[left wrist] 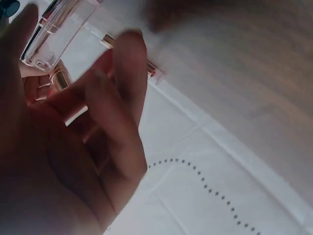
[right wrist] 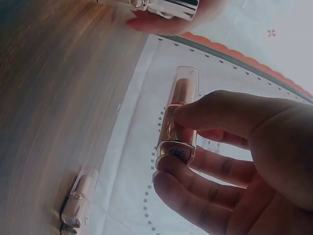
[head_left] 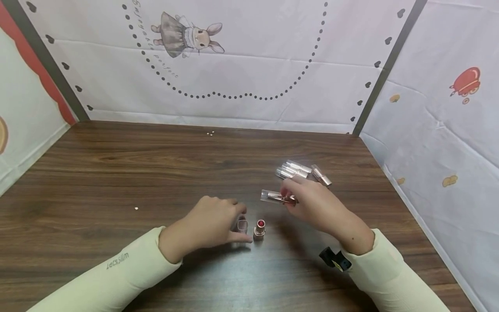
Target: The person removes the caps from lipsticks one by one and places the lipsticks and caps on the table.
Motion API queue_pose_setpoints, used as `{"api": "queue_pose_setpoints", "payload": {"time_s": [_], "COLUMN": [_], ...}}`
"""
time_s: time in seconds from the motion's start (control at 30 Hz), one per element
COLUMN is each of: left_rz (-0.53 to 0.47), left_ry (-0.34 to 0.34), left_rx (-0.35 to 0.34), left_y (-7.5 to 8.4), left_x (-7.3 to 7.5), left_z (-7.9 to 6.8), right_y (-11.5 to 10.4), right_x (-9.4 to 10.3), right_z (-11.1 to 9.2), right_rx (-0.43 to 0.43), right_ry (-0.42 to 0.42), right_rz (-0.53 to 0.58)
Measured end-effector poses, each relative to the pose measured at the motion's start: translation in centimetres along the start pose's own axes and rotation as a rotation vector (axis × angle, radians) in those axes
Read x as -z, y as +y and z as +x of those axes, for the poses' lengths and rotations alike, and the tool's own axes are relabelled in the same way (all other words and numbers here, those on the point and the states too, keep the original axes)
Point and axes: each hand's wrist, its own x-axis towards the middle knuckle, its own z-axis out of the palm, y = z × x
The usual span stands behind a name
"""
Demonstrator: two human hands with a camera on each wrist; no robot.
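In the head view my right hand (head_left: 315, 203) pinches a rose-gold lipstick (right wrist: 177, 122) with a clear cap, its thumb and fingers round the base. The tube lies nearly level, cap end to the left. My left hand (head_left: 212, 221) is at the centre front, thumb and fingers spread apart around a clear cap (head_left: 242, 226). A gap shows between its index finger and the clear plastic (left wrist: 73, 36) in the left wrist view. Just right of the left thumb, an uncapped lipstick (head_left: 260, 229) stands upright with its red tip showing.
Behind the right hand lie several capped lipsticks (head_left: 292, 169) side by side, and one more lipstick (head_left: 321, 176) lies at an angle to their right. Small white bits (head_left: 210, 133) are near the back of the wooden table (head_left: 117, 173). Printed cloth walls (head_left: 249, 56) enclose it.
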Motion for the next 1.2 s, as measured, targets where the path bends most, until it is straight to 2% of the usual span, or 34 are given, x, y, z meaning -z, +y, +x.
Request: {"api": "queue_pose_setpoints", "payload": {"time_s": [0.23,0.43,0.63,0.83,0.97,1.2], "left_rz": [-0.014,-0.013,-0.016,-0.018,-0.021,-0.028], "left_ry": [0.025,0.124,0.279,0.433,0.487,0.528], "left_rx": [0.090,0.089,0.039,-0.059,-0.117,-0.170], "left_y": [-0.4,-0.4,-0.2,0.1,0.1,0.2], "left_x": [0.9,1.3,1.3,1.3,1.3,1.2], "left_z": [0.2,0.3,0.4,0.5,0.5,0.6], "right_y": [-0.4,-0.8,-1.6,-2.2,-2.4,-2.9], "right_x": [0.1,0.0,-0.1,-0.4,-0.7,-0.9], "right_z": [0.0,-0.1,-0.3,-0.3,-0.1,-0.2], "right_rx": [0.025,0.048,0.100,0.142,0.172,0.192], "right_ry": [0.015,0.037,0.094,0.155,0.181,0.203], "right_rz": [-0.005,0.007,0.037,0.071,0.094,0.115]}}
